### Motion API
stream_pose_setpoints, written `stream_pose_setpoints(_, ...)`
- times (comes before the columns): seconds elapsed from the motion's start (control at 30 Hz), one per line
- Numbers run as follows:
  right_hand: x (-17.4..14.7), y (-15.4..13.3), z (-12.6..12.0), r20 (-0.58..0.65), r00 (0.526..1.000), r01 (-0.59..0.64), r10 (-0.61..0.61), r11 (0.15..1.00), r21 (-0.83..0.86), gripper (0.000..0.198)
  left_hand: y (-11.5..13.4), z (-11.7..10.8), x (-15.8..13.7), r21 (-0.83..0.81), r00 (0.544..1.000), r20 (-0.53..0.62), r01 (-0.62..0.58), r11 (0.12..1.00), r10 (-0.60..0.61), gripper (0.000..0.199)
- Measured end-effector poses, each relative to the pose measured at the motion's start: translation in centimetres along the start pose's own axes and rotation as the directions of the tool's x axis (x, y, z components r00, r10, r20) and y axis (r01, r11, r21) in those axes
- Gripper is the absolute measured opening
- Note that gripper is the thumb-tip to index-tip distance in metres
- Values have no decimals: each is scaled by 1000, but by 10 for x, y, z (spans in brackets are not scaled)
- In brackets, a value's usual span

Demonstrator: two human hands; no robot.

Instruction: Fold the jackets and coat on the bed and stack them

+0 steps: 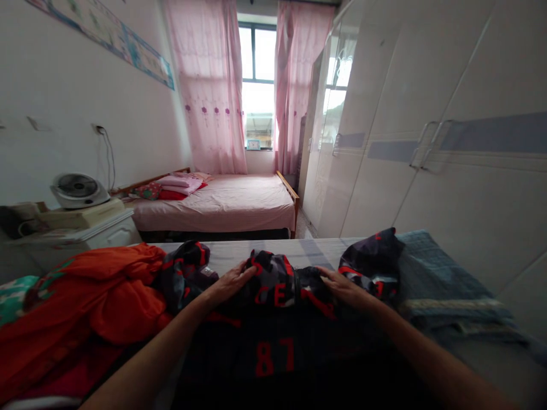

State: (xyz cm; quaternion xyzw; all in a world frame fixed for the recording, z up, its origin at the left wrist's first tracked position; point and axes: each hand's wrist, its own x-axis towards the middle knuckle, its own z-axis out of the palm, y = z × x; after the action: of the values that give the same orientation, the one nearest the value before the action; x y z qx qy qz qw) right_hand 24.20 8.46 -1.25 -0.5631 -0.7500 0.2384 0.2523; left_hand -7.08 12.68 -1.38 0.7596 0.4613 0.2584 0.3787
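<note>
A dark jacket (273,285) with grey camouflage patches and red lettering lies spread in front of me. A zip runs down near its middle, and a red 87 shows on the dark cloth lower down. My left hand (234,280) grips its upper edge on the left, fingers partly hidden in the folds. On the other side of the zip, my right hand (342,286) holds the same edge, its fingertips closed on the fabric. One sleeve-like part (183,270) bunches at the left, and another (371,262) at the right.
Orange clothing (115,290) is heaped at the left, and folded blue jeans (448,279) lie at the right. Beyond are a pink-covered bed (239,199), a small fan (79,189) on a white cabinet (111,228), and a tall wardrobe (393,97) along the right.
</note>
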Motion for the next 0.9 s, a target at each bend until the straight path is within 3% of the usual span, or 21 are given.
stream_pose_setpoints(0.1,9,-2,11,86,995,51,-52,999,19,26,2,4,1,-14,999,52,-13,1000,14,39)
stream_pose_setpoints(0.2,1,-11,2,80,994,70,-70,998,2,19,12,-2,-14,-23,997,48,-63,998,64,30)
stream_pose_setpoints(0.27,-4,-21,-15,-10,997,77,-78,996,-38,21,24,-12,-25,-1,992,-20,-121,993,121,24)
stream_pose_setpoints(0.33,-1,-33,-32,-226,967,90,-122,985,-145,23,36,-20,-29,45,975,-176,-133,990,139,22)
stream_pose_setpoints(0.4,11,-41,-39,-481,848,85,-223,952,-292,23,44,-24,-23,147,892,-423,-103,984,157,23)
stream_pose_setpoints(0.47,28,-41,-35,-599,735,55,-317,909,-413,30,44,-19,-10,266,757,-620,-44,963,206,32)
stream_pose_setpoints(0.5,36,-38,-29,-601,731,30,-324,895,-446,37,41,-14,-3,318,704,-670,-13,948,235,39)
stream_pose_setpoints(0.57,49,-22,-14,-554,784,-30,-281,874,-485,51,32,-1,7,360,676,-697,38,932,242,55)
stream_pose_setpoints(0.67,49,11,4,-494,845,-95,-203,853,-513,50,14,22,1,456,767,-586,48,889,260,57)
stream_pose_setpoints(0.77,29,44,10,-452,872,-105,-187,832,-545,46,-6,44,-23,636,915,-272,-62,769,299,46)
stream_pose_setpoints(0.83,15,60,9,-425,890,-117,-164,818,-563,40,-19,54,-38,678,972,-93,-97,729,216,47)
stream_pose_setpoints(0.9,5,72,5,-403,906,-135,-131,813,-566,33,-28,59,-46,686,994,-18,-63,725,104,50)
